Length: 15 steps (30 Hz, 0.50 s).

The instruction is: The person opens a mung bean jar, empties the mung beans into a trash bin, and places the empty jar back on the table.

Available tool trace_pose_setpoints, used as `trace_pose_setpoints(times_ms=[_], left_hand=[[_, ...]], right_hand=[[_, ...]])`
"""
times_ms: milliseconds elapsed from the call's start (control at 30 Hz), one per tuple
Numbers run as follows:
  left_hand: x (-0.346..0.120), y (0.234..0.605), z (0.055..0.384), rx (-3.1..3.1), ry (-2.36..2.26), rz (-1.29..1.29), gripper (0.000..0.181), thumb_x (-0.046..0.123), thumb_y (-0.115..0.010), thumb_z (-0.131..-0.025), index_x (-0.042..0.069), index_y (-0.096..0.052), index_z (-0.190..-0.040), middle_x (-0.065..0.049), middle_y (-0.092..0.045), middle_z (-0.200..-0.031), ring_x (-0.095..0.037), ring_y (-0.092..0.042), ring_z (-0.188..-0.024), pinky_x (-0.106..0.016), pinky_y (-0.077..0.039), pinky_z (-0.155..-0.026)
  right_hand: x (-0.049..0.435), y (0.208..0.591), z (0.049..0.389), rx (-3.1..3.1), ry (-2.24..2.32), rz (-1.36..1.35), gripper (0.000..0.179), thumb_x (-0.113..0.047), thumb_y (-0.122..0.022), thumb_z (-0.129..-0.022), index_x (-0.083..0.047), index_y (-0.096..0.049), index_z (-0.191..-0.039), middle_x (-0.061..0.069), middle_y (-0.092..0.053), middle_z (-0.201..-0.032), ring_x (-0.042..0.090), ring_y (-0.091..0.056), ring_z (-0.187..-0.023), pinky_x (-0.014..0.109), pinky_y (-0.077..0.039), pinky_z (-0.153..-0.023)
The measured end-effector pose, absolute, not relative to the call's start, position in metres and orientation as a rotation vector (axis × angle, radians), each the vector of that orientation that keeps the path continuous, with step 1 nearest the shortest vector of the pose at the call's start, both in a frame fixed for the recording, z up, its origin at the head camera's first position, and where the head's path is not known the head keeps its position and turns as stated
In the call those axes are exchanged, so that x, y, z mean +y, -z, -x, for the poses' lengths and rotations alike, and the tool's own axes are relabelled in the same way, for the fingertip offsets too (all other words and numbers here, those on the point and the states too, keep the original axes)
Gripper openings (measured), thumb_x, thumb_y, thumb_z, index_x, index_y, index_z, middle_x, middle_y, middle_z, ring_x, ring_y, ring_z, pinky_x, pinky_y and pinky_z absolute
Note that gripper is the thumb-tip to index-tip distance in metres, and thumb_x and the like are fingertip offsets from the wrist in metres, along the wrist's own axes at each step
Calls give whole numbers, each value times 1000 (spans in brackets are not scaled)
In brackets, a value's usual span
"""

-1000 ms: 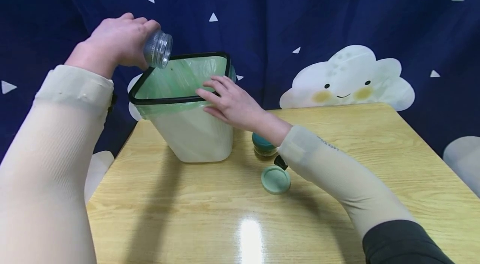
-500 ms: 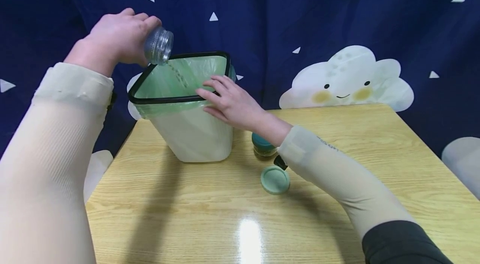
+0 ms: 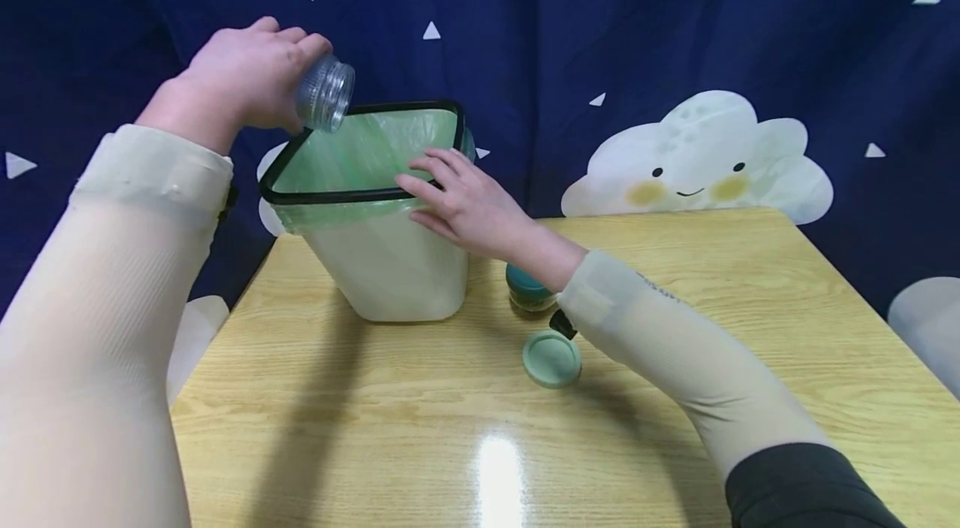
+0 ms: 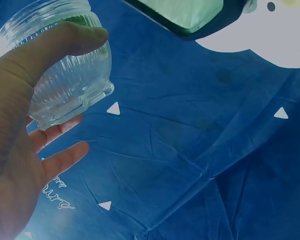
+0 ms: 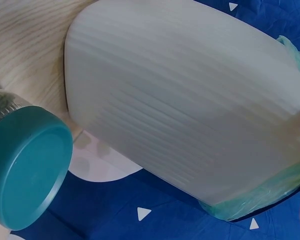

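My left hand (image 3: 247,78) grips a clear ribbed plastic jar (image 3: 326,95) and tips it, mouth down to the right, above the left part of a trash bin (image 3: 390,261). In the left wrist view the thumb lies across the jar (image 4: 80,75), with some green bits near its mouth. The white bin has a black rim and a green liner (image 3: 352,157). My right hand (image 3: 468,203) rests at the bin's front right rim, its fingers spread and loosely bent, the thumb lower on the outside. The rim contact is partly hidden.
Behind my right wrist stands a jar with a teal lid (image 3: 528,291); it is close up in the right wrist view. A pale green lid (image 3: 552,359) lies on the wooden table (image 3: 420,428). A blue curtain (image 3: 510,28) with a cloud print hangs behind.
Half a second ago small dark bits fell from the jar into the bin; now none are seen falling. The jar stays tilted, slightly higher than a second ago. The right hand keeps its place.
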<state>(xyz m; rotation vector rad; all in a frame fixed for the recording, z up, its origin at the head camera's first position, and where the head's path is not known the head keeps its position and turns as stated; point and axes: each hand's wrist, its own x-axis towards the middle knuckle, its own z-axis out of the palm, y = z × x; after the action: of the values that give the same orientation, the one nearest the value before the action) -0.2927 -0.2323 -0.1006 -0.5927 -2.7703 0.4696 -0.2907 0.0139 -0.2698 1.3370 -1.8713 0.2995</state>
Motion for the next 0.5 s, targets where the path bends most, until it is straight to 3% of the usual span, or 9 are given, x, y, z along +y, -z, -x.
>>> trace_pose_setpoints(times_ms=[500], left_hand=[[-231,99,291,-2735,-484,604,88,3,-85,-63,2,-39,-138,-30,-47,-128,-47,-38,-110,-67,-41,-90]], right_hand=[[15,269,290,-1883,-293,-1340,36,-27,-61,-97,-7,-57,-127,18,-54,-125,38,-47,-121,39,-32,-109]])
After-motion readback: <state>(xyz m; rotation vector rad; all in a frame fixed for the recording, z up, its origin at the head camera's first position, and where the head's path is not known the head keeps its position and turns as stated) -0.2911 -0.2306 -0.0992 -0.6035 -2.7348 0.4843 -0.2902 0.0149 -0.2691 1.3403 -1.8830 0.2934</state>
